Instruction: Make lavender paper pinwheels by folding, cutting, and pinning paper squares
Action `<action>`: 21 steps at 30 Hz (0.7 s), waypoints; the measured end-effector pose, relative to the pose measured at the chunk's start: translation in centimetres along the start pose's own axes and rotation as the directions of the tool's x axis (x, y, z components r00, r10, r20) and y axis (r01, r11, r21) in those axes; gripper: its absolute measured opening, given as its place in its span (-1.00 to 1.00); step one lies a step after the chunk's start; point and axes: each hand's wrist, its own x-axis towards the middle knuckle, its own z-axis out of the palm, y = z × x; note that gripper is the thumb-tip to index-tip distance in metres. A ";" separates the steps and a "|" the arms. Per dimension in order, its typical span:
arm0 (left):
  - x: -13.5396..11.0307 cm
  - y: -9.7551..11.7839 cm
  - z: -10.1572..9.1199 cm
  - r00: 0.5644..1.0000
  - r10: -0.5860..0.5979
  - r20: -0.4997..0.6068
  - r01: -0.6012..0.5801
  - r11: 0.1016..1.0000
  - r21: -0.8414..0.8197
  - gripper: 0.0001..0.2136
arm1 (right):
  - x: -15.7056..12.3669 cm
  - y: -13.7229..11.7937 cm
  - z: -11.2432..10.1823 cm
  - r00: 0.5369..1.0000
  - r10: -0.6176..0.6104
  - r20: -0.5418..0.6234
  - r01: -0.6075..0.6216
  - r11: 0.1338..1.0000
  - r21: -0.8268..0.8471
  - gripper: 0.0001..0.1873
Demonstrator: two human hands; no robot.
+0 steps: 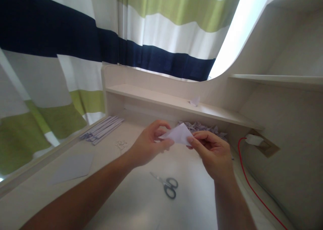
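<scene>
A small folded piece of white paper [179, 134] is held up above the desk between my two hands. My left hand [153, 141] pinches its left corner between thumb and fingers. At the paper's right edge, my right hand [210, 149] grips it with the thumb on top and the fingers curled behind. Below the hands, a pair of scissors [168, 186] with dark handles lies on the desk, blades pointing to the upper left. Behind the paper and the right hand sits a heap of folded paper pieces [202, 127], partly hidden.
Several rolled paper sticks [102, 129] lie at the desk's left back. Nearer are a flat white sheet [73, 167] and a small tangle of string [121, 144]. A folded paper piece [194, 101] rests on the low shelf [156, 97]. A red cable [248, 183] runs from a white plug [253, 140] at right.
</scene>
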 end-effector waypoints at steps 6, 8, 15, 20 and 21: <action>0.1 0.6 -0.4 0.992 -0.076 0.099 0.064 0.991 0.121 -0.82 | -0.1 0.1 0.1 1.000 -0.030 0.007 0.030 0.999 0.025 -0.86; 0.2 0.6 -0.4 0.990 -0.089 0.111 0.078 0.991 0.105 -0.81 | -0.2 0.1 0.2 0.999 -0.050 0.017 0.050 0.999 0.013 -0.86; 0.2 0.6 -0.6 0.989 -0.106 0.098 0.100 0.993 0.067 -0.84 | -0.2 0.1 0.4 0.997 -0.070 0.019 0.070 0.997 -0.010 -0.88; 0.0 0.7 -0.7 0.993 -0.061 0.104 0.058 0.998 0.027 -0.78 | -0.3 0.2 0.4 0.996 -0.081 0.023 0.081 0.997 -0.006 -0.87; 0.0 0.7 -0.7 0.996 -0.036 0.084 0.033 0.999 0.026 -0.76 | -0.4 0.2 0.5 0.995 -0.089 0.034 0.089 0.996 -0.005 -0.87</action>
